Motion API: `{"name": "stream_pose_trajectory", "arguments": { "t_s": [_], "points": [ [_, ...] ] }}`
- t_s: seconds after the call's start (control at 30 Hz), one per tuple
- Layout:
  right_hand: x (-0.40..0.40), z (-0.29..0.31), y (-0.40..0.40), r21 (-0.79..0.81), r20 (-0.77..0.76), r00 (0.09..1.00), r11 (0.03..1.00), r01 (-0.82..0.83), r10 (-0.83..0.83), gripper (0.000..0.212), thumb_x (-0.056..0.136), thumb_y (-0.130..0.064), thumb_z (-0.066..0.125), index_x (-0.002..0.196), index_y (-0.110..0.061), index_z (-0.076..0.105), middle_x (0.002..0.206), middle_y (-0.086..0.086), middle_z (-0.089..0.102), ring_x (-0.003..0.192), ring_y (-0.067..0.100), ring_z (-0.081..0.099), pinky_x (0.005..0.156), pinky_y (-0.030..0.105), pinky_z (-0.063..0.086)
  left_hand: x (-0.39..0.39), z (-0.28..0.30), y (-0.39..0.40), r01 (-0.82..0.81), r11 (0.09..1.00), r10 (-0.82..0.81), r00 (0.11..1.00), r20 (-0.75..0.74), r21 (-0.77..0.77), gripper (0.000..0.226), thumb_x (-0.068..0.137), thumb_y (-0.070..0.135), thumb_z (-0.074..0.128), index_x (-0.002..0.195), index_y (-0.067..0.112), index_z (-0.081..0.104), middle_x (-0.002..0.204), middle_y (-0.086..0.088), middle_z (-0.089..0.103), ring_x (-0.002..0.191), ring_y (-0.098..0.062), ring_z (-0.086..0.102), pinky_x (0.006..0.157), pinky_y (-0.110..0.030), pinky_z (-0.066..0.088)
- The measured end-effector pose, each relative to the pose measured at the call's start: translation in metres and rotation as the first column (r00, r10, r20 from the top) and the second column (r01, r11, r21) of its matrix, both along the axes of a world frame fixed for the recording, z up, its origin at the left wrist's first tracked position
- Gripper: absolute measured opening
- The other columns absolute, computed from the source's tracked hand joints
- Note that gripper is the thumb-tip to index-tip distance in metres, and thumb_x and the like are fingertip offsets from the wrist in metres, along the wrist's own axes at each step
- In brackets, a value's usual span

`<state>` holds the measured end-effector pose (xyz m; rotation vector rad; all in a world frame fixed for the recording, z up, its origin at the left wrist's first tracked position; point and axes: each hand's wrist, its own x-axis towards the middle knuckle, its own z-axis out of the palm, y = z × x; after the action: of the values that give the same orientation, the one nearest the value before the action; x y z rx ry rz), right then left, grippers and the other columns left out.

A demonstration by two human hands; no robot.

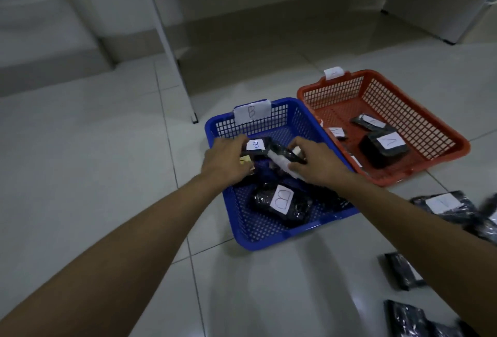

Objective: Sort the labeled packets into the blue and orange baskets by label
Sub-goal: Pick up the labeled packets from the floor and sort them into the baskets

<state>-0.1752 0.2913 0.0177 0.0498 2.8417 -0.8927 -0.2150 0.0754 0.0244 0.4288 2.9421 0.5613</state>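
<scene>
- Floor (80, 148), pale tile, far left; nothing of the task there.
- Left hand (226, 160) over blue basket (269, 239), fingers curled onto a black packet with a "B" label (255, 145); pinching its left end.
- Right hand (314, 164) at the other side of the same cluster, fingers bent round a second black packet with a white label (282, 160); letter not readable from here.
- Below the hands, another "B" packet (281, 196) lying flat in the blue basket; "B" tag (251, 112) on the basket's far rim.
- Orange basket (441, 164) touching the blue one on the right, holding several labelled packets (387, 145); rim tag (333, 72) letter too faint to read.
- Unsorted packets (443, 206) on floor at far right edge, more near bottom right (403, 269).
- Likely step: dropping or settling packets into blue basket.
- Risk: unread label in right hand ends up in wrong basket if not checked first.
- Risk: glossy wrap slips from a fingertip pinch, lands on the rim between touching baskets, falls to the orange side.
- Risk: stacked packets cover labels, hard to verify later.
</scene>
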Motion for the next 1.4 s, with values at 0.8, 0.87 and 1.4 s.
{"name": "stream_pose_trajectory", "arguments": {
  "t_s": [0.8,0.87,1.4],
  "points": [
    [0.073,0.02,0.058,-0.04,-0.432,0.888,0.988,0.152,-0.154,0.014,0.084,-0.024,0.068,0.096,-0.017,0.071,0.09,-0.006,0.073,0.083,0.012,0.064,0.077,0.023,0.047,0.009,-0.017,0.002,0.245,0.961,-0.268,0.934,-0.235,-0.125,0.058,0.079,0.038,0.06,0.127,0.008,0.05,0.128,-0.02,0.048,0.113,-0.041,0.05,0.087,-0.05,0.046],
    [0.113,0.025,0.093,-0.08,-0.43,0.862,0.963,0.259,-0.268,0.009,0.086,-0.02,0.069,0.094,-0.017,0.072,0.087,-0.009,0.071,0.077,0.004,0.062,0.071,0.014,0.044,0.022,-0.006,0.037,0.42,0.902,-0.432,0.864,-0.258,-0.105,0.058,0.081,0.045,0.048,0.125,0.007,0.051,0.123,-0.016,0.05,0.11,-0.038,0.049,0.089,-0.047,0.045],
    [0.298,-0.063,0.164,-0.13,-0.048,0.757,0.755,0.642,-0.652,0.015,0.088,-0.023,0.07,0.101,-0.029,0.067,0.089,-0.014,0.064,0.069,-0.007,0.051,0.06,0.018,0.034,0.178,-0.074,0.246,0.674,0.737,-0.665,0.707,0.24,0.054,0.057,0.078,0.035,0.069,0.126,0.017,0.045,0.113,-0.009,0.055,0.103,-0.028,0.054,0.082,-0.038,0.047]
  ]
}}
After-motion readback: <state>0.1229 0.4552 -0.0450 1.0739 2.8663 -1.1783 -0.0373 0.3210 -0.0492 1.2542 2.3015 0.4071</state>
